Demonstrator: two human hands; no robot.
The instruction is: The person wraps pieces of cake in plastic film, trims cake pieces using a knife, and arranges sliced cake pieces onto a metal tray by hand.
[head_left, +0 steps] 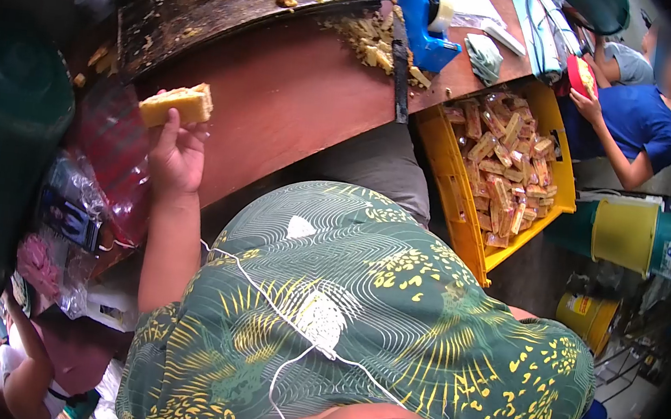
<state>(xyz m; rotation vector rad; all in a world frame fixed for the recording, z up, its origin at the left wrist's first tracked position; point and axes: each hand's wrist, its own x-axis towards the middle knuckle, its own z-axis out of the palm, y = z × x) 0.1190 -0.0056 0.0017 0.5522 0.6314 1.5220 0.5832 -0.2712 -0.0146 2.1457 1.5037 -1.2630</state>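
Observation:
Between the fingers and thumb of my left hand point(179, 152) is a rectangular slice of layered cake point(177, 104), golden on top, held up over the left part of the reddish-brown table point(280, 110). My right hand is out of sight. Behind the slice lies a dark, crumb-covered baking tray point(233, 15). Cake crumbs and broken pieces point(378, 50) are heaped at the tray's right end, beside a dark flat blade point(400, 73) that reaches the table's front edge.
A blue tape dispenser point(425, 31) stands on the table. A yellow crate point(471, 240) of wrapped cake pieces point(508, 166) is at the right. Beyond it, a person in blue point(635, 122) holds a red bowl point(581, 76). Plastic bags point(112, 153) lie at the left.

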